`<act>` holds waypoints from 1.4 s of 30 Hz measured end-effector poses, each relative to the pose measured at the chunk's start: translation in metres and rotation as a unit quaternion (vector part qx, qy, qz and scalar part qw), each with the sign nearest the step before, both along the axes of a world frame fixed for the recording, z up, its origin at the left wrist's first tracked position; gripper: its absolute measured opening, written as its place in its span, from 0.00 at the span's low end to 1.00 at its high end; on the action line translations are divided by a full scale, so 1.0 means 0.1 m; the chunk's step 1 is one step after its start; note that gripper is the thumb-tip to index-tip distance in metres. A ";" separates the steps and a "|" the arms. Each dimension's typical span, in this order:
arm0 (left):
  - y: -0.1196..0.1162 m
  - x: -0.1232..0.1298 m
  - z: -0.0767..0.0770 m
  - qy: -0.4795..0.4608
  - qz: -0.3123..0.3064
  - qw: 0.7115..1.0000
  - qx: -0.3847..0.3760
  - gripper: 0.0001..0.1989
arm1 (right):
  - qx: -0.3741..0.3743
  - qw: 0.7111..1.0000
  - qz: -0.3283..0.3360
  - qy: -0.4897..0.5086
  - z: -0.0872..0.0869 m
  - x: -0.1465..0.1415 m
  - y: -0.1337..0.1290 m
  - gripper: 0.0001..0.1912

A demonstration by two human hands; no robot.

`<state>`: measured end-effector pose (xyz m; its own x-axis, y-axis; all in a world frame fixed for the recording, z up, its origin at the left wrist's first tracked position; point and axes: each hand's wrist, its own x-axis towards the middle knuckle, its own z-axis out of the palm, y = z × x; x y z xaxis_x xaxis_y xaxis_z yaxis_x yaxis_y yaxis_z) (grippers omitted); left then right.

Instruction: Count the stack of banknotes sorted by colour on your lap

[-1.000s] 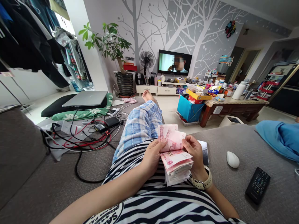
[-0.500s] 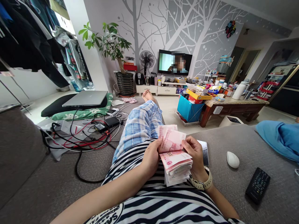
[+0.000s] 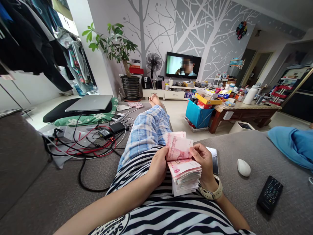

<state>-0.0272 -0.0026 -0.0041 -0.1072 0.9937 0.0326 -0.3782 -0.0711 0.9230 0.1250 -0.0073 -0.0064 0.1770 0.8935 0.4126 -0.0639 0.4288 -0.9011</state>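
Note:
A thick stack of pink and white banknotes is folded over in front of my striped shirt, its loose ends fanned toward me. My left hand is closed around the stack's left side, thumb on the fold. Between the thumb and fingers of my right hand is the right edge of an upright pink banknote; another note shows behind it. The top note of the lower part bears "100". A pale watch is on my right wrist. Fingers under the stack are hidden.
On the grey sofa to the right lie a phone, a white mouse and a black remote. Tangled cables and a laptop are at left. My legs in plaid trousers stretch ahead. A cluttered table stands beyond.
The upright banknote under my right fingers has shifted slightly left and down, its right edge bending inward. My left hand keeps its hold on the stack.

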 end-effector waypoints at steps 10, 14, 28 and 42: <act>0.01 0.01 -0.03 -0.100 -0.080 0.991 -0.023 0.12 | -0.012 1.000 -0.006 0.016 -0.04 -0.01 0.05 0.17; 0.01 0.02 -0.01 -0.111 -0.093 0.989 -0.020 0.12 | -0.016 0.999 -0.001 0.036 -0.04 -0.01 0.05 0.18; -0.05 0.01 0.11 -0.083 -0.095 0.992 -0.020 0.08 | 0.013 0.997 0.033 0.065 0.01 0.00 -0.02 0.12; -0.02 0.01 0.06 -0.097 -0.112 0.989 -0.017 0.07 | 0.034 0.992 0.062 0.102 -0.04 0.01 -0.03 0.11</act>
